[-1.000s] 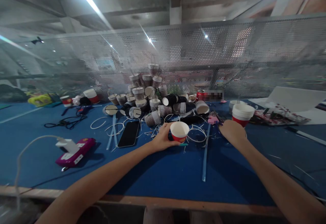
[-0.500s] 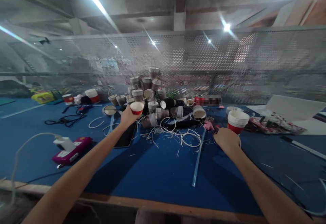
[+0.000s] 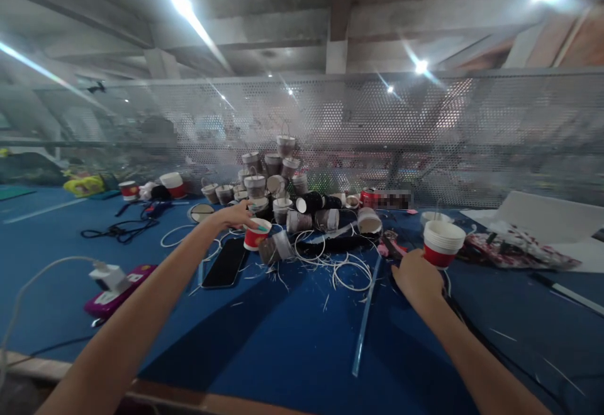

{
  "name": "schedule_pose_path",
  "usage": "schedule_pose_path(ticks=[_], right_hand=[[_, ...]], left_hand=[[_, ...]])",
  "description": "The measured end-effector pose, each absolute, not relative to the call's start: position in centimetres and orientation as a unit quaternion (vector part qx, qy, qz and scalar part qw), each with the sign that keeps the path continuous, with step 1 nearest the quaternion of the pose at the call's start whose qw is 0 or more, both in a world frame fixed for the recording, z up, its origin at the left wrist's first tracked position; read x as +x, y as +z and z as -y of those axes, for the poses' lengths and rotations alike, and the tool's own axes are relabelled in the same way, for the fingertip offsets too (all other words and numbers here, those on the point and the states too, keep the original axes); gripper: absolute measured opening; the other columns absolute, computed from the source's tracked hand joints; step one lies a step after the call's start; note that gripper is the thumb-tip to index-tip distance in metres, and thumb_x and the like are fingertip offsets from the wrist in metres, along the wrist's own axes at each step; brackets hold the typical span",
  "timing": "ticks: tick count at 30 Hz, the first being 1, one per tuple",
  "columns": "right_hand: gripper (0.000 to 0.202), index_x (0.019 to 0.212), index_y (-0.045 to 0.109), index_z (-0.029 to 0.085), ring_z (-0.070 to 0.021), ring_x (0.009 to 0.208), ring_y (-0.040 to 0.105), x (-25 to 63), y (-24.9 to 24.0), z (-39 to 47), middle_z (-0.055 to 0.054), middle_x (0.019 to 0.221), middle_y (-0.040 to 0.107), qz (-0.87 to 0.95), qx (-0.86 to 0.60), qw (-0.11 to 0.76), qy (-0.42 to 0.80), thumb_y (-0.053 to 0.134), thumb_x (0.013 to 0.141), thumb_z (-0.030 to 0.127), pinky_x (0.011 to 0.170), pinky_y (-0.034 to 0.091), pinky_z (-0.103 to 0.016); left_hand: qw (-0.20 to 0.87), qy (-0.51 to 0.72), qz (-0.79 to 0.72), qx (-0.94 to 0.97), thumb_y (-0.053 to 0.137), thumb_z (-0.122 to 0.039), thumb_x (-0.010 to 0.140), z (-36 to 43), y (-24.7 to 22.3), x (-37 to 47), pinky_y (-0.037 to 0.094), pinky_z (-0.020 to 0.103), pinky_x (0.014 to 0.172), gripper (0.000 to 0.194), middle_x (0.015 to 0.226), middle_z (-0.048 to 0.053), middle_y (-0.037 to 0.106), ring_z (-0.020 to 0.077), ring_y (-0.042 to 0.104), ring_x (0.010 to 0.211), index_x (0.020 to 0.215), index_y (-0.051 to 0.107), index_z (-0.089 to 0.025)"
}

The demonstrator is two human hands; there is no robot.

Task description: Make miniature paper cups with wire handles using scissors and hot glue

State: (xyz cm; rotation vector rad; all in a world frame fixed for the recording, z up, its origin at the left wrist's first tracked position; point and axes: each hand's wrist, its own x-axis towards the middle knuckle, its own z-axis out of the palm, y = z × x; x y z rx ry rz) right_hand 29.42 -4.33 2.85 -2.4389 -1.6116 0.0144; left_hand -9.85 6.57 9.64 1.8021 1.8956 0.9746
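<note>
A red and white paper cup sits upright on the blue table. My left hand reaches over its back left rim, fingers stretched out and apart, with a small teal spot at the fingertip. My right hand is closed round a dark and pink tool, perhaps a glue gun, its front end pointing to the back left. Just beyond that hand stands a stack of white and red cups. A grey-brown wrapped cup lies on its side right of the single cup.
Many wrapped cups with handles are piled at the back centre. Looped white cords, a clear stick and scraps lie mid-table. A black phone and a purple power strip are at left, crumpled plastic at right.
The left-hand cup has come down and nearer onto the table, and my left fingers have loosened from its side. My right hand stays on the tool. The view has tilted slightly up.
</note>
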Motion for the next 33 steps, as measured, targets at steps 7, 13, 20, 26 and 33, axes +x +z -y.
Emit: schedule_pose_path(ticks=[7,13,20,26,33], right_hand=[[0.038,0.101,0.049,-0.004,-0.0384,0.090,0.056,26.2,3.1,5.6,-0.030,0.099,0.052,0.544,-0.805,0.179,-0.155,0.043,0.082,0.028,0.064,0.046,-0.041],[0.026,0.098,0.056,0.006,-0.0328,0.100,0.046,24.1,2.2,6.4,-0.021,0.106,0.052,0.731,-0.576,0.308,-0.198,0.043,0.078,0.018,0.085,0.040,-0.047],[0.046,0.128,0.044,0.013,-0.0261,0.120,0.033,22.4,2.2,8.2,-0.011,0.134,0.042,0.909,-0.293,0.290,-0.051,0.042,0.082,0.022,0.102,0.029,-0.043],[0.053,0.141,0.021,0.031,-0.0249,0.131,0.021,21.4,2.0,8.7,0.004,0.149,0.021,0.946,-0.268,0.183,0.022,0.029,0.091,0.046,0.108,0.010,-0.052],[0.051,0.135,0.036,0.026,-0.0274,0.128,0.028,20.9,1.0,8.0,-0.001,0.142,0.037,0.924,-0.323,0.203,0.041,0.034,0.089,0.047,0.105,0.015,-0.056]], left_hand=[[0.009,0.157,-0.628,0.762,0.064,-0.043,0.062,-7.8,14.5,-3.6,0.043,0.032,0.088,0.058,0.113,0.010,0.061,0.0268,0.057,0.104,0.112,0.051,-0.015],[0.028,0.105,-0.597,0.795,0.072,-0.038,0.055,-13.8,11.4,4.0,0.045,0.033,0.083,0.080,0.118,0.023,0.055,0.0317,0.056,0.104,0.119,0.042,-0.001],[0.060,0.136,-0.615,0.775,0.076,-0.023,0.044,-16.8,11.9,4.4,0.047,0.031,0.076,0.060,0.099,0.015,0.065,0.0306,0.061,0.094,0.099,0.057,-0.008],[0.085,0.394,-0.603,0.688,0.067,-0.027,0.062,-13.4,13.7,3.2,0.043,0.033,0.089,0.063,0.117,0.016,0.055,0.0248,0.054,0.108,0.117,0.041,-0.008],[0.369,0.551,-0.467,0.585,0.073,-0.027,0.058,0.7,9.3,3.7,0.048,0.036,0.086,0.058,0.106,0.007,0.060,0.0228,0.058,0.099,0.108,0.046,-0.017]])
